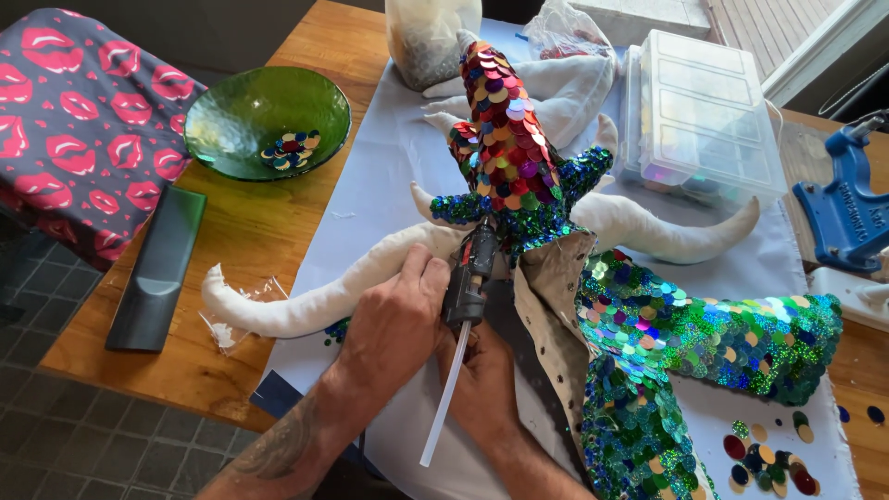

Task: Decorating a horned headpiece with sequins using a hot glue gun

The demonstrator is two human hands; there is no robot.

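A stuffed figure (pixel 505 139) stands on the white cloth, its upright body covered in multicoloured sequins. Bare white stuffed arms spread out from it, and green and blue sequinned arms (pixel 685 333) lie to the right. My left hand (pixel 394 324) curls over the white stuffed arm (pixel 306 301) on the left and touches the glue gun. My right hand (pixel 482 380) grips the dark glue gun (pixel 469 278) from below. The gun's nozzle points at the figure's base, and a white glue stick (pixel 444 398) juts out of its back.
A green glass bowl (pixel 231 120) with some sequins sits on the wooden table, beside a cushion with a lip print (pixel 83 120) and a dark flat object (pixel 157 268). A clear compartment box (pixel 699 111), a blue tool (pixel 847 208), loose sequins (pixel 769 458) and plastic bags (pixel 431 37) surround the work.
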